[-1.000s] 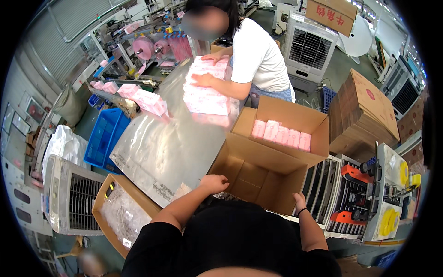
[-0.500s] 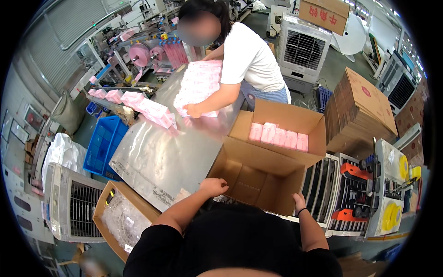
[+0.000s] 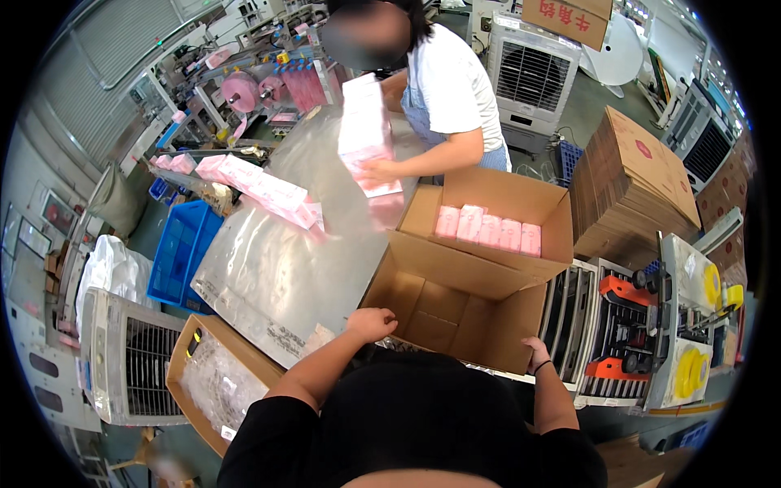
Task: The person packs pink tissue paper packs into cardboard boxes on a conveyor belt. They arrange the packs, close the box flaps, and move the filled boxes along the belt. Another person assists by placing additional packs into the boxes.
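Since the earlier frame, the co-worker's pink stack (image 3: 366, 134) has risen off the worktop (image 3: 285, 268), tilted upright beyond the box (image 3: 464, 285). Left hand (image 3: 370, 324) curls its fingers over the box's near-left flap; right hand (image 3: 537, 354) grips its near-right corner. Pink packs (image 3: 488, 230) line the box's far wall.

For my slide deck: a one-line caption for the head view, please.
Left hand and right hand grip the open brown cardboard box while a co-worker lifts pink packs.
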A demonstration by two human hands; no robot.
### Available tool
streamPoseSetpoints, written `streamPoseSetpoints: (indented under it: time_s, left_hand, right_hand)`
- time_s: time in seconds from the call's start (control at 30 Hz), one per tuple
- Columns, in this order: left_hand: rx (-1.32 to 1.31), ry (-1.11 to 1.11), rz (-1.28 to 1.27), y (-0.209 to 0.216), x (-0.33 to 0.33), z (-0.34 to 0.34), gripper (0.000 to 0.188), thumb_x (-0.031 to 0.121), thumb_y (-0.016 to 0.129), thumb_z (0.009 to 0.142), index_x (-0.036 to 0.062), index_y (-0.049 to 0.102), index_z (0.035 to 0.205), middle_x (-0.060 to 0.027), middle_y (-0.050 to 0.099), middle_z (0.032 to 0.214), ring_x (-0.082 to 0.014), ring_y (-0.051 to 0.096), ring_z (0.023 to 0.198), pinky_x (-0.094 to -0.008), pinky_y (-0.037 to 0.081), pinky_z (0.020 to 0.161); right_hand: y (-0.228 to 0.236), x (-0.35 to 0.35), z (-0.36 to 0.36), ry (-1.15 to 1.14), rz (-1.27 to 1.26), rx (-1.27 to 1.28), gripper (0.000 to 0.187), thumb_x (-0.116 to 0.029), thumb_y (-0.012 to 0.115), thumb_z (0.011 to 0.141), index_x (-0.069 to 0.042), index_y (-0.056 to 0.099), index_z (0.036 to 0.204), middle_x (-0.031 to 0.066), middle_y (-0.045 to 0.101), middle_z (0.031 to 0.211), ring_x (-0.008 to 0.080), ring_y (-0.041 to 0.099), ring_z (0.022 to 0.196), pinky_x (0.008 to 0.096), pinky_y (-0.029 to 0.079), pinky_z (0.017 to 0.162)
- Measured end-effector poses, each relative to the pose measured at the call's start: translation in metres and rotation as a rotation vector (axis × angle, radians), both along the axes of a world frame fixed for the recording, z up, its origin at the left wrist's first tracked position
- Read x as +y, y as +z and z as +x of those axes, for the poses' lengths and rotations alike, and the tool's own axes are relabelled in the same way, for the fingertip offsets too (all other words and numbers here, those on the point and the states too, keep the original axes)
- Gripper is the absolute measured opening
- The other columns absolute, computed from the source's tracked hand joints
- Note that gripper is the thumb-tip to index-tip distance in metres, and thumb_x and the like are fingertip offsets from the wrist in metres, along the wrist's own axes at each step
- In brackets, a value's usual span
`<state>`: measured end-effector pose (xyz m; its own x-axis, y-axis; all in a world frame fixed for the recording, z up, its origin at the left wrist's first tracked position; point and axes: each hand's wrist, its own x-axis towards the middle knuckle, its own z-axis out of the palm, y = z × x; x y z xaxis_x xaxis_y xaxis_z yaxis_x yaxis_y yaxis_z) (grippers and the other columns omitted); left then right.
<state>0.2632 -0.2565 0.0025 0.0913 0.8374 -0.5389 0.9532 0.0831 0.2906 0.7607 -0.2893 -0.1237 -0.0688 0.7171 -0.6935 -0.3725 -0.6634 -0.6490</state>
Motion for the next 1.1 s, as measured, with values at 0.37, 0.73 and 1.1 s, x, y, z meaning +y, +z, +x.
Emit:
streamPoseSetpoints:
  time_s: [0.37,0.73,1.1]
  left_hand:
    - [-0.304,0.022,0.250,-0.023,-0.005,-0.026,0.035,0.032,0.060,0.093,0.0161,0.069,0.123,-0.0069,0.071,0.116,-0.0272,0.065,0.109,-0.0383,0.053,0.093]
    - [0.470,0.156,0.874,0.024,0.163,-0.265,0.072,0.005,0.060,0.080,0.0183,0.045,0.149,-0.0107,0.054,0.143,-0.0331,0.039,0.142,-0.0704,0.011,0.117]
    - [-0.100,-0.357,0.445,0.054,0.270,-0.295,0.081,0.054,0.068,0.084,0.0280,0.038,0.154,-0.0077,0.039,0.157,-0.0324,0.024,0.151,-0.0685,0.005,0.118]
  right_hand:
    - [0.060,0.014,-0.007,0.146,0.361,-0.291,0.067,-0.035,0.064,0.095,-0.006,0.039,0.151,0.0095,0.053,0.144,0.0255,0.052,0.129,0.0399,0.043,0.106]
    - [0.192,0.113,-0.152,0.349,0.707,-0.681,0.039,-0.005,0.064,0.097,-0.002,0.058,0.135,0.0062,0.068,0.113,0.0113,0.063,0.104,0.0263,0.050,0.094]
    - [0.192,0.183,-0.493,1.037,0.893,-1.232,0.103,-0.049,0.078,0.079,-0.002,0.025,0.155,0.0260,0.030,0.157,0.0430,0.036,0.142,0.0465,0.037,0.114]
